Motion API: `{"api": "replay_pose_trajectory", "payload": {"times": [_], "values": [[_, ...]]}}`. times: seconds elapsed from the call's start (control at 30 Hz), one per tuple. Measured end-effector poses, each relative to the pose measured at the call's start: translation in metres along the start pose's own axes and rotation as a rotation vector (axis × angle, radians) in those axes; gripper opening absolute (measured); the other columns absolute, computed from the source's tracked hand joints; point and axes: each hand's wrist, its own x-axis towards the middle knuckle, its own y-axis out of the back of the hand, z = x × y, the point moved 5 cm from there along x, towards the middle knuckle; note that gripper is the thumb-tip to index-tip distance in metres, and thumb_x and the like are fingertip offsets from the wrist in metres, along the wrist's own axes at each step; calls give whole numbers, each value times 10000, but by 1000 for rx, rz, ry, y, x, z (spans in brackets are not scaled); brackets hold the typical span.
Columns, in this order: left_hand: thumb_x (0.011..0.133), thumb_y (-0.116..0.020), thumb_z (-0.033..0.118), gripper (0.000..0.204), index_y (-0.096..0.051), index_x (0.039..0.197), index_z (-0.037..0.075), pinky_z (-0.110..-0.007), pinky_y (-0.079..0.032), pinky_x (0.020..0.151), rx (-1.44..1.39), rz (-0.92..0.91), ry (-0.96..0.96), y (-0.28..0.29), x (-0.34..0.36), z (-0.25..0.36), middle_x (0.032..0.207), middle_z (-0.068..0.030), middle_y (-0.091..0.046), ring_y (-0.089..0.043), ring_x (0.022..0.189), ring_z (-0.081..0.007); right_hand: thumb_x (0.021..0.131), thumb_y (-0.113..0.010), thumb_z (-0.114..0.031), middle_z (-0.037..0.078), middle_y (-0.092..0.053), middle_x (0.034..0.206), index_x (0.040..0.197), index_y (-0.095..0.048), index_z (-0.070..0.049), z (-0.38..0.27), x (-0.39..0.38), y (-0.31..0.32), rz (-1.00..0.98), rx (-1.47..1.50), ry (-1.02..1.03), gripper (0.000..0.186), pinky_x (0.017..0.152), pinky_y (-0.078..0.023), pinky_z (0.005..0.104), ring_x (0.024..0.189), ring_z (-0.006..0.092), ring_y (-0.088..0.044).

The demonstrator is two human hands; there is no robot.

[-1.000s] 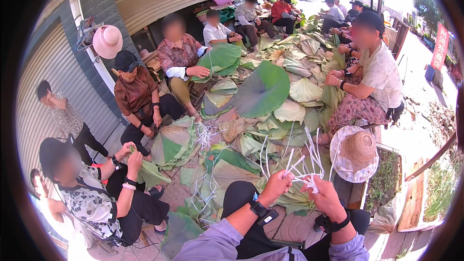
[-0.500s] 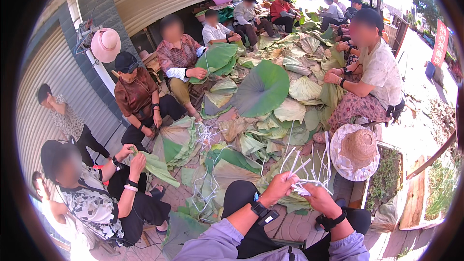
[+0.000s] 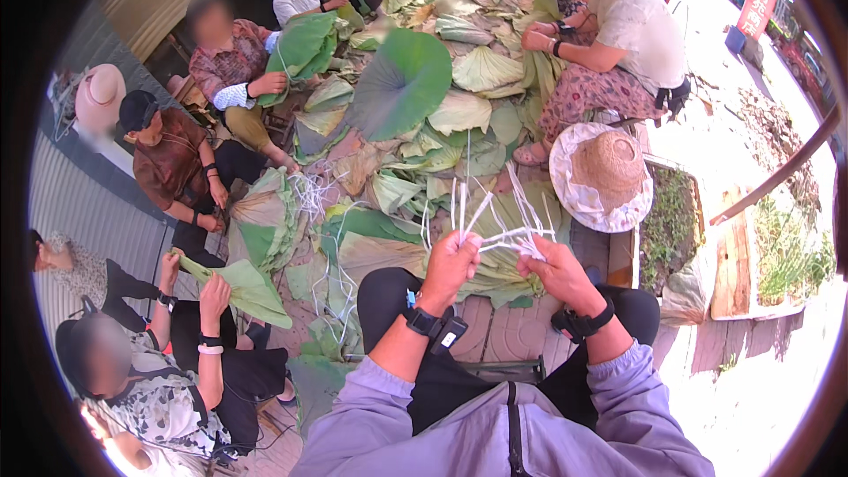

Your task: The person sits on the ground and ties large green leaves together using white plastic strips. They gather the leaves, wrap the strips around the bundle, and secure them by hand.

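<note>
White strips, like flat tying cords [image 3: 508, 234], stretch between my two hands above my knees. My left hand [image 3: 453, 263] is closed in a pinch on some strands, whose ends stick up past the thumb. Closed round the bunched part of the same strips is my right hand [image 3: 561, 272], with several loose ends fanning out above it. Just beyond the hands lies a pile of large green and tan leaves, like lotus leaves [image 3: 495, 203]. Both wrists wear black bands.
A straw hat with a white frilled brim [image 3: 609, 172] lies to the right, beside a planter box [image 3: 676, 230]. Co-workers sit round the leaf pile, one at left holding a folded leaf [image 3: 243, 291]. A tangle of white strips [image 3: 314, 190] lies left of centre.
My view has tilted down and turned to the right. My hands have drawn slightly apart, with strips now spanning the gap. The co-worker at left still holds a leaf.
</note>
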Motion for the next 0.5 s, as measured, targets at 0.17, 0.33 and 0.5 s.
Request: {"api": "replay_pose_trajectory", "payload": {"times": [0.17,0.33,0.5], "values": [[996,-624,204,178,-628,973,28,-200,-349,467,64,-38,19,-12,-8,17,693,17,-567,-463,515,-38,856,-614,21,168,-578,882,1064,-599,2,-34,-2,19,183,-279,305,209,743,-473,388,816,339,-599],[986,-637,188,152,-633,1001,37,-194,-329,428,-3,-80,96,-14,-8,12,684,9,-577,-455,488,-37,802,-620,53,163,-605,961,1118,-628,-10,-29,3,8,95,-309,341,322,807,-485,438,927,388,-602],[997,-635,219,165,-633,1011,55,-192,-329,429,-82,-157,148,-19,-13,12,697,20,-585,-452,492,-40,829,-618,33,184,-622,1008,1155,-612,-3,-19,5,-12,-39,-296,346,328,814,-485,438,957,406,-602]]}}
